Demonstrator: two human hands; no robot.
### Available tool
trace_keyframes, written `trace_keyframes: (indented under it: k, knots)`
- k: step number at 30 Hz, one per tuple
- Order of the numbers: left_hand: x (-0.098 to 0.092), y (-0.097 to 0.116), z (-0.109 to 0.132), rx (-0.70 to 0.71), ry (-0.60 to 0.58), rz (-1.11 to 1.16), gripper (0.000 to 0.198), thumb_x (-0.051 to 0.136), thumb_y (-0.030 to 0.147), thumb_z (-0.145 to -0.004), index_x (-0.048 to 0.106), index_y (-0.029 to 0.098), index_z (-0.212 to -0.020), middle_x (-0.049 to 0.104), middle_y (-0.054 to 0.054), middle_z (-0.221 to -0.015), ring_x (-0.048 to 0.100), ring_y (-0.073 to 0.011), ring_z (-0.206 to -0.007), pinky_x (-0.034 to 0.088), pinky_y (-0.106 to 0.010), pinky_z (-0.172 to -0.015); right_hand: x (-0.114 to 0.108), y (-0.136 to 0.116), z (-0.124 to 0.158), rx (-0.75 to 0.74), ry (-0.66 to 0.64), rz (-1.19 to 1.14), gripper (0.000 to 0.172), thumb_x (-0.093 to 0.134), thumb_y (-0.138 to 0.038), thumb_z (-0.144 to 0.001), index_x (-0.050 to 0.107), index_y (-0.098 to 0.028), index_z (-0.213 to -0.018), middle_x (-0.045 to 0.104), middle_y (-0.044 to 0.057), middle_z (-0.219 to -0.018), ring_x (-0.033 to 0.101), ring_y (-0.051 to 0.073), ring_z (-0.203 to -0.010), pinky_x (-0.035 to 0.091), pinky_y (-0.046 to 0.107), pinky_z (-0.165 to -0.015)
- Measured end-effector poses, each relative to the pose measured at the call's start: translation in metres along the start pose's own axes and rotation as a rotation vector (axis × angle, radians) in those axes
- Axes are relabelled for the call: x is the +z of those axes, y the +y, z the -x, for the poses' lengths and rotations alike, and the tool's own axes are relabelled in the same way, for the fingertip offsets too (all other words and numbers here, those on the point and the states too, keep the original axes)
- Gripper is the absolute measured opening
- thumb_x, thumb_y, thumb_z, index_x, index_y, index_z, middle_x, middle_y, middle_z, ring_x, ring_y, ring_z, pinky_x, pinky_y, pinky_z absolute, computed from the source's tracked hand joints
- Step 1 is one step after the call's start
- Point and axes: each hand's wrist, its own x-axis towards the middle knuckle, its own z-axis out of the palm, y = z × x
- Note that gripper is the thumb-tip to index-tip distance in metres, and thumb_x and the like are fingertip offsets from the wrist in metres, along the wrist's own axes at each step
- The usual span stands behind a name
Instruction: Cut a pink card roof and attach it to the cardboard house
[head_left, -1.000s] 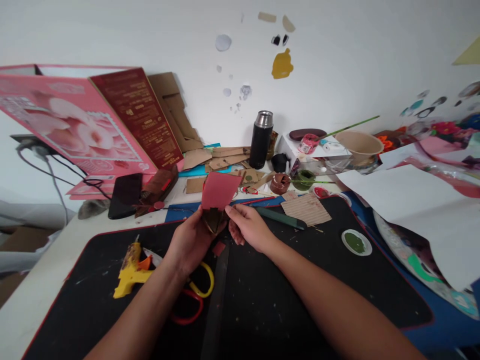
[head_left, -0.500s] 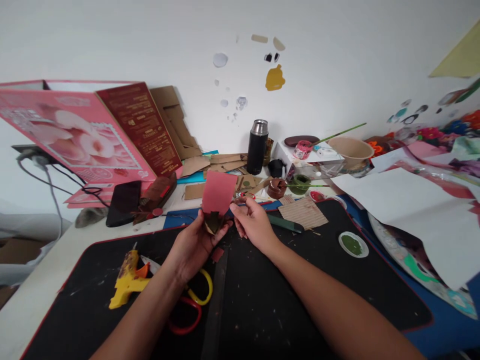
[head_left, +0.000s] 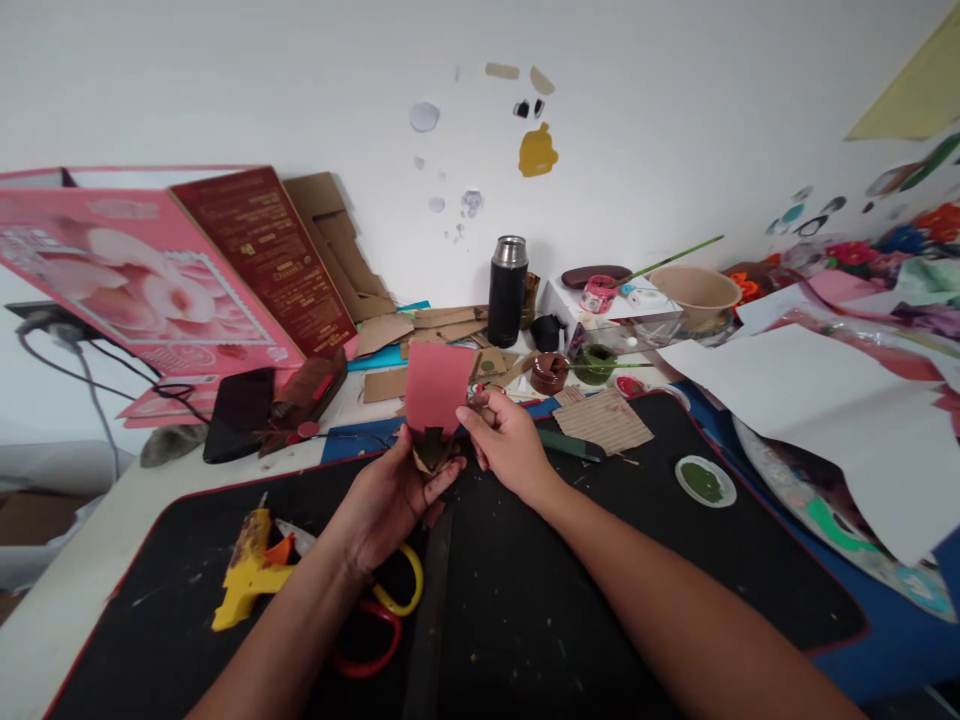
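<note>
Between the fingers and thumb of my left hand (head_left: 386,505) is a small piece with a pink-red paper flap (head_left: 438,385) standing up and a dark green pointed part (head_left: 431,448) at its base. My right hand (head_left: 511,442) has its fingertips closed at the flap's lower right edge; whether they pinch it is hard to make out. Under my left forearm lie scissors with red and yellow handles (head_left: 417,585) and a yellow glue gun (head_left: 244,575). A dark ruler-like strip (head_left: 427,615) runs along the black mat (head_left: 570,630).
Beyond my right hand are a green cutter (head_left: 571,446) and corrugated cardboard (head_left: 607,420). Open paint jars (head_left: 550,374) and a black thermos (head_left: 508,300) stand at the back. A lid of green paint (head_left: 705,482) sits right, white paper (head_left: 825,420) beyond. A pink box (head_left: 142,285) stands left.
The view has shifted slightly. Both hands stay at the piece, and the pink-red flap looks a little more upright.
</note>
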Motion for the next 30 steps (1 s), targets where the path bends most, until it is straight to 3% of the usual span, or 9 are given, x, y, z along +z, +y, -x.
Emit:
trace_keyframes:
  k: [8,16,30]
  knots:
    - [-0.0059,0.0002,-0.002,-0.005,-0.04,0.021,0.032,0.045,0.028,-0.112,0.074,0.014,-0.112,0.084,-0.011,-0.101,0.083,-0.0205,-0.085,0.069,-0.026,-0.079,-0.0002,0.0008,-0.0007,0.012,0.009,-0.014,0.032,0.067,-0.055,-0.095,0.055,-0.024,-0.093,0.046,-0.014,-0.047,0.04,0.009,-0.033,0.03,0.022,-0.037]
    - [-0.0023,0.002,-0.0018,0.016,-0.026,0.03,0.025,0.053,0.026,-0.109,0.074,0.013,-0.113,0.084,-0.011,-0.099,0.083,-0.0211,-0.079,0.07,-0.025,-0.071,0.0006,-0.0002,0.0005,0.012,0.003,-0.028,0.031,0.066,-0.053,-0.095,0.055,-0.024,-0.092,0.046,-0.014,-0.048,0.041,0.008,-0.033,0.03,0.021,-0.035]
    - [0.0033,0.0042,0.0023,0.064,0.036,-0.001,0.031,0.045,0.023,-0.111,0.074,0.012,-0.111,0.083,-0.01,-0.095,0.08,-0.0185,-0.068,0.069,-0.026,-0.063,-0.0001,-0.0027,0.0,0.01,-0.013,-0.035,0.031,0.066,-0.054,-0.095,0.057,-0.024,-0.098,0.045,-0.014,-0.048,0.041,0.009,-0.034,0.03,0.02,-0.035]
